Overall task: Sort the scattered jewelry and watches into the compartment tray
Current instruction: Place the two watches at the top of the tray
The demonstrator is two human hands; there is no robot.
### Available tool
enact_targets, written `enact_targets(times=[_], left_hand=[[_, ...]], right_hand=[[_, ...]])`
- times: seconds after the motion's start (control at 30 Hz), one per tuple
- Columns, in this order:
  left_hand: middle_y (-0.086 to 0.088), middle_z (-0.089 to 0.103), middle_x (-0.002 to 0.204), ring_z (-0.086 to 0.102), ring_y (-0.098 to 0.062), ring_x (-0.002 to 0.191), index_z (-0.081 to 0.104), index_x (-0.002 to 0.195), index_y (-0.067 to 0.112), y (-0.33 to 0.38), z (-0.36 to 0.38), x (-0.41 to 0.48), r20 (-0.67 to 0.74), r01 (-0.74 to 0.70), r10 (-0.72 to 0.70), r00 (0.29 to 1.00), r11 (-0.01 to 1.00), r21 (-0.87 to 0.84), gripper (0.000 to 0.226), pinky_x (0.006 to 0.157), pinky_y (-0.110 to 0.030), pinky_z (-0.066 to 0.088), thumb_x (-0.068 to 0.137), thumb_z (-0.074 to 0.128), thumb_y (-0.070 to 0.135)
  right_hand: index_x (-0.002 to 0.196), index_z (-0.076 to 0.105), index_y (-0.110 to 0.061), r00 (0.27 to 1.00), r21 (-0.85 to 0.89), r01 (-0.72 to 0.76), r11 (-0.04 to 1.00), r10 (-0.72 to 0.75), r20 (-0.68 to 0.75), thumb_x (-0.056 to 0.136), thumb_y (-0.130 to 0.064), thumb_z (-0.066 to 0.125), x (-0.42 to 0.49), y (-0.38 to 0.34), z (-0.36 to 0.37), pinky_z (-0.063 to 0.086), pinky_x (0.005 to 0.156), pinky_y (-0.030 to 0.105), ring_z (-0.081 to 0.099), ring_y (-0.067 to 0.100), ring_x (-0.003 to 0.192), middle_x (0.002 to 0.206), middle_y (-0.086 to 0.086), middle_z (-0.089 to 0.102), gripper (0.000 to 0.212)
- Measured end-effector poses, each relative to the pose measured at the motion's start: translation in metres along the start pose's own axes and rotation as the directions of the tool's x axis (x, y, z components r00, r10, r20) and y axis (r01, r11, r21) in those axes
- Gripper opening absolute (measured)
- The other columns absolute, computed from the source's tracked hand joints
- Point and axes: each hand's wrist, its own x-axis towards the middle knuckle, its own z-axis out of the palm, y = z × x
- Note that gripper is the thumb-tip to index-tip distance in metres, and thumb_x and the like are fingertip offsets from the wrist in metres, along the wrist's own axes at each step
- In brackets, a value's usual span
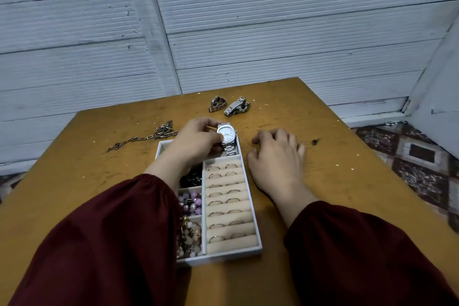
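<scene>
A white compartment tray (258, 247) lies in the middle of the wooden table. My left hand (196, 140) grips a silver watch with a white dial (226, 133) over the tray's far compartment. My right hand (277, 156) rests on the table just right of the tray, fingers loosely curled, holding nothing. The tray's right side holds several rings in beige rolls (227, 202). Its left compartments hold black jewelry (192, 179), pink and purple beads (191, 202) and gold-toned pieces (190, 236). Two more silver watches (218, 103) (237, 106) lie beyond the tray. A metal chain (149, 135) lies at the far left.
The table (347, 181) ends close behind the two watches, against a pale ribbed wall (273, 32). A patterned carpet (422, 164) shows to the right of the table. My dark red sleeves (111, 243) cover the tray's near left corner.
</scene>
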Motion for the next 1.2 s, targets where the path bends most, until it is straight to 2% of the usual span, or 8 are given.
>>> enact_targets(times=[0.1,0.23,0.37,0.6,0.77,1.0,1.2], left_hand=[[-0.008,0.061,0.078,0.058,-0.018,0.061,0.058,0.085,0.015,-0.003,0.000,0.003,0.001,0.023,-0.023,1.000,1.000,0.018,0.021,0.063,-0.026,0.053,0.092,0.051,-0.003],[-0.010,0.058,0.073,0.058,-0.016,0.054,0.057,0.084,0.010,-0.004,-0.003,0.008,0.014,0.061,-0.060,0.998,0.998,-0.032,0.017,0.053,-0.022,0.054,0.095,0.049,0.000],[-0.012,0.061,0.072,0.058,-0.012,0.048,0.058,0.090,0.006,-0.002,-0.007,0.011,0.058,0.088,-0.085,0.995,0.995,-0.050,0.013,0.048,-0.021,0.053,0.094,0.049,-0.002],[-0.017,0.059,0.075,0.061,-0.014,0.049,0.054,0.096,-0.002,-0.001,-0.010,0.014,0.103,0.130,-0.122,0.987,0.989,-0.072,0.007,0.047,-0.020,0.053,0.091,0.051,-0.005],[-0.017,0.060,0.072,0.060,-0.014,0.048,0.056,0.086,0.000,0.002,-0.012,0.012,0.102,0.152,-0.138,0.985,0.977,-0.147,0.011,0.046,-0.018,0.053,0.092,0.050,-0.006],[-0.016,0.065,0.070,0.062,-0.014,0.047,0.059,0.087,0.001,0.004,-0.010,0.008,0.101,0.159,-0.149,0.984,0.981,-0.107,0.007,0.043,-0.018,0.051,0.091,0.054,-0.001],[-0.013,0.068,0.073,0.065,-0.016,0.055,0.058,0.093,0.004,0.005,-0.007,0.007,0.037,0.080,-0.073,0.997,0.961,-0.263,0.009,0.052,-0.023,0.057,0.093,0.051,-0.002]], right_hand=[[0.118,0.054,-0.028,1.000,0.004,0.003,1.000,-0.003,0.001,0.089,-0.034,0.046,-0.001,0.001,0.000,0.023,0.103,0.042,0.036,0.024,0.123,0.127,0.002,0.046,0.031],[0.118,0.054,-0.028,1.000,0.012,0.005,1.000,-0.005,0.005,0.089,-0.034,0.047,-0.001,0.001,0.000,0.023,0.103,0.042,0.035,0.024,0.123,0.127,0.002,0.046,0.030],[0.119,0.054,-0.028,1.000,0.010,0.008,1.000,-0.008,0.007,0.089,-0.035,0.047,-0.001,0.001,-0.001,0.023,0.103,0.042,0.035,0.024,0.123,0.128,0.002,0.046,0.031],[0.118,0.055,-0.028,1.000,0.021,0.001,1.000,-0.002,0.007,0.088,-0.034,0.048,-0.001,0.000,-0.001,0.022,0.103,0.042,0.035,0.025,0.123,0.127,0.002,0.046,0.031],[0.118,0.055,-0.028,1.000,0.023,0.002,1.000,-0.002,0.006,0.088,-0.034,0.048,-0.001,0.001,0.000,0.022,0.103,0.041,0.035,0.025,0.123,0.127,0.002,0.047,0.031],[0.118,0.055,-0.029,1.000,0.027,0.005,1.000,-0.005,0.015,0.089,-0.034,0.048,0.000,0.001,-0.001,0.022,0.103,0.041,0.035,0.024,0.123,0.127,0.002,0.046,0.031],[0.118,0.055,-0.029,1.000,0.027,0.002,1.000,-0.003,0.018,0.088,-0.035,0.048,-0.001,0.001,-0.002,0.023,0.102,0.041,0.035,0.025,0.123,0.127,0.002,0.046,0.031]])
